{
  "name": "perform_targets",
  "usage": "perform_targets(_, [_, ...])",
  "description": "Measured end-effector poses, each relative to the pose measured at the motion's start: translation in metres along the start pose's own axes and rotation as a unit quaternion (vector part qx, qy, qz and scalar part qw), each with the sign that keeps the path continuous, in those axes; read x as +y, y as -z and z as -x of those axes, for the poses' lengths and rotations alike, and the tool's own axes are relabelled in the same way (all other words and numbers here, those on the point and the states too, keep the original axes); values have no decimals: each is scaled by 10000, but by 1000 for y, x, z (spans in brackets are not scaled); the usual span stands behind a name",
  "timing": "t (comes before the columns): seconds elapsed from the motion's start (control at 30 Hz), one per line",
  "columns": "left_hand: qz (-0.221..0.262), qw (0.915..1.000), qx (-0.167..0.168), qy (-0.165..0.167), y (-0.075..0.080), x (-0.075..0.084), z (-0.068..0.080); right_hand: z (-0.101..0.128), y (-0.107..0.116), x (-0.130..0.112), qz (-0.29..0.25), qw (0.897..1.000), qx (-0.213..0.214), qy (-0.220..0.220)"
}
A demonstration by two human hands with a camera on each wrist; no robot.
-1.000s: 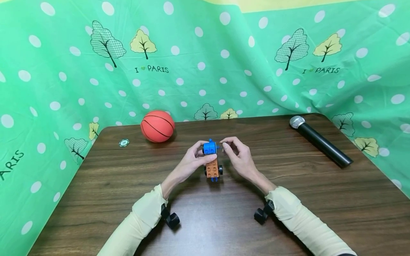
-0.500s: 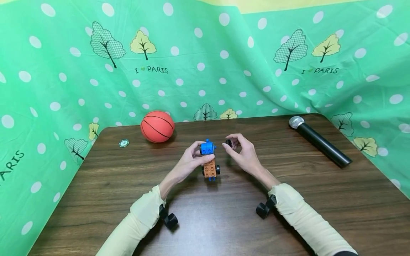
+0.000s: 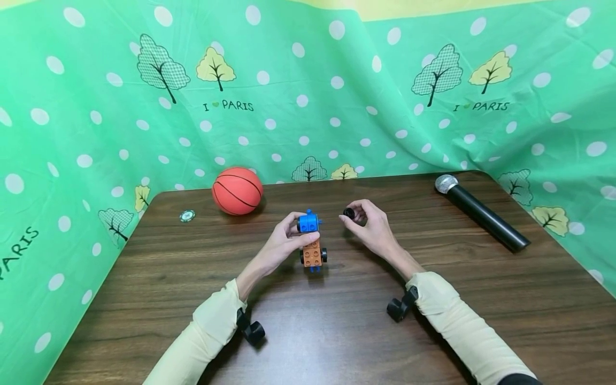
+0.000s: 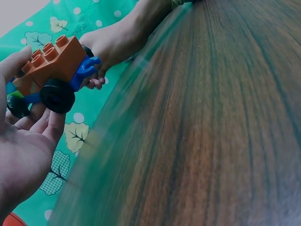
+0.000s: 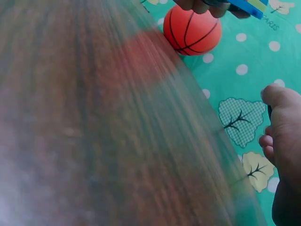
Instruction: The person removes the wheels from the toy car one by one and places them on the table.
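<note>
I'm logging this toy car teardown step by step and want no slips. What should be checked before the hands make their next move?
1. Left hand grips the toy car: ok.
2. Right hand pinches the small black wheel: ok.
3. Wheel apart from the car: ok.
4. Other wheels seated on the car: two show, the rest cannot tell.
5. Basketball and microphone lie away from the hands: ok.

We saw a dark wooden table with a smooth, faintly glossy grain. The toy car looked like shiny moulded plastic, its wheels matt black. The basketball seemed rubbery and matt. The microphone had a matt black body and metal mesh head. The backdrop was soft printed cloth.
</note>
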State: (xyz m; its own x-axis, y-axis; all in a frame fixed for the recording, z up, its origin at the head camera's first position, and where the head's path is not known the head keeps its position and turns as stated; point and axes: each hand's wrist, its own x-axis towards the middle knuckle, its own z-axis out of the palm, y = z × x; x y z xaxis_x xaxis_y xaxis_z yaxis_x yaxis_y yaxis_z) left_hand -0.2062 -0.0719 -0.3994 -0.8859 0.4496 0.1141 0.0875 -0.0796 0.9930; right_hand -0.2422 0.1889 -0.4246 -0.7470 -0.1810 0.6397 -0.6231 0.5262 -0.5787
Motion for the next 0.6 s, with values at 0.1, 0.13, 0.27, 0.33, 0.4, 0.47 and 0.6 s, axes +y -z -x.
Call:
perform_targets(0.1, [-32, 10000, 3, 27, 1, 1, 1, -1, 0, 2, 101, 9999, -67, -63])
perform_targets(0.13, [-38, 10000, 1, 37, 1, 1, 1, -1, 0, 2, 133, 9998, -86, -83])
perform_targets(0.27, [-74, 9999, -1, 75, 3, 1, 2, -1, 0, 5, 282, 9993, -194, -126])
perform_targets(0.33, [-92, 9999, -2, 88, 3, 1, 2, -1, 1, 6, 380, 9988, -271, -165])
perform_targets(0.4, [-96, 9999, -5, 90, 4, 0, 2, -2, 1, 8, 485, 9980, -341, -220])
perform_targets(0.47, [-90, 9999, -19, 81, 4, 0, 2, -2, 2, 11, 629, 9969, -403, -265])
perform_targets(0.6, [-64, 9999, -43, 76, 5, 0, 3, -3, 4, 16, 912, 9939, -485, -379])
